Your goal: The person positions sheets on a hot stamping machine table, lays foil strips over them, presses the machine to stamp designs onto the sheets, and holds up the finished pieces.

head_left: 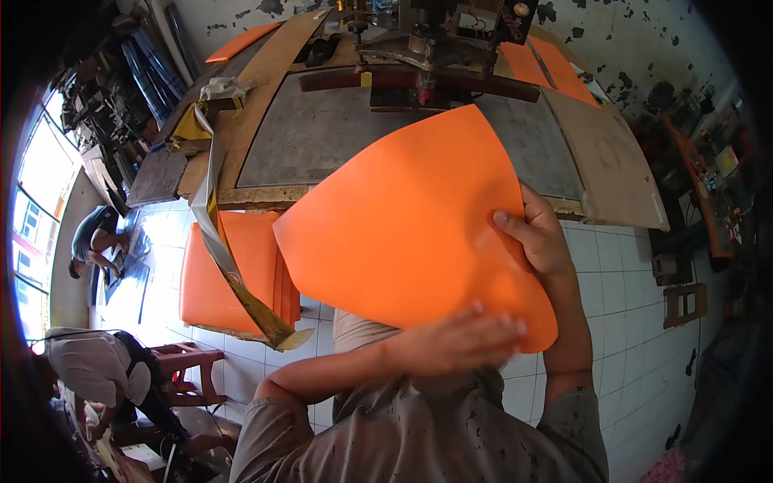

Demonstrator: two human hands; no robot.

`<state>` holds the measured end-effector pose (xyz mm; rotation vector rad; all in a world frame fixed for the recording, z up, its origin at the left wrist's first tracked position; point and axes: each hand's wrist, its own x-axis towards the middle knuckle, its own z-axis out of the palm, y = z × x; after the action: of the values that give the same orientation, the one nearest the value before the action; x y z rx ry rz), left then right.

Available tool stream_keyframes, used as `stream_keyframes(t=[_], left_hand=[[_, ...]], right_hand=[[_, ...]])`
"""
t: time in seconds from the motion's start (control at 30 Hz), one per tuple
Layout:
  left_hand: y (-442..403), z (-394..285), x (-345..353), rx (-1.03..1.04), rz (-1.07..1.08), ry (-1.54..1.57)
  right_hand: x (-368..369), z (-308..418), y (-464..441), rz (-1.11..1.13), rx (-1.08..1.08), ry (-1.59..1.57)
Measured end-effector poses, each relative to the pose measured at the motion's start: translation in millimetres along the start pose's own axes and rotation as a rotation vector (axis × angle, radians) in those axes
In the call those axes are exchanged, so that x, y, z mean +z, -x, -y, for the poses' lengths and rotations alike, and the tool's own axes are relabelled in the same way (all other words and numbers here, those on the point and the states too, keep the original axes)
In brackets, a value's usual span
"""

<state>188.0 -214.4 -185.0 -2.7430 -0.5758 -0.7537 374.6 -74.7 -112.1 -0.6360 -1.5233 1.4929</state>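
Above the lap (360, 332), right hand (543, 241) clamps orange sheet (403, 221), corner forward, long axis crosswise.

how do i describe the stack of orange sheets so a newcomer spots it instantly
Find the big workbench with grey panels on top, then look just below its near edge, on the left. The stack of orange sheets is there, a gold and silver strip hanging across it. Its layered side sets it apart from the single orange sheet held up beside it.
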Motion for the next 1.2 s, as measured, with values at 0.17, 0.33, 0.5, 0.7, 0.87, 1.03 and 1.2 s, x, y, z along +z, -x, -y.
stream_keyframes(t=[0.17,0.33,0.5,0.7,0.87,1.03,1.2], left_hand=[[74.7,77.9,16.9,-0.691,0.082,-0.164],[130.9,104.6,-39.5,-1.333,-0.384,-0.505],[130.4,104.9,-27.7,-1.372,-0.725,-0.088],[122.3,59.5,59.5,-1.462,-1.249,0.985],[146.9,75.5,94.5,-1.207,-1.139,1.63],[241.4,71.3,4.1,-1.203,-1.309,1.405],[287.8,70.4,-85.8,-1.005,-1.197,0.901]], right_hand=[[-14.9,50.0,3.6,-0.058,-0.055,0.195],[-20.6,81.2,-4.0,-0.016,-0.203,0.146],[-4.2,120.4,-11.1,0.104,-0.212,0.375],[-6.1,170.3,0.6,0.207,-0.416,0.46],[-15.1,172.5,-3.5,0.076,-0.28,0.469],[-39.3,144.6,14.1,-0.048,-0.217,0.605],[-44.0,86.3,66.7,-0.358,-0.316,0.498]])
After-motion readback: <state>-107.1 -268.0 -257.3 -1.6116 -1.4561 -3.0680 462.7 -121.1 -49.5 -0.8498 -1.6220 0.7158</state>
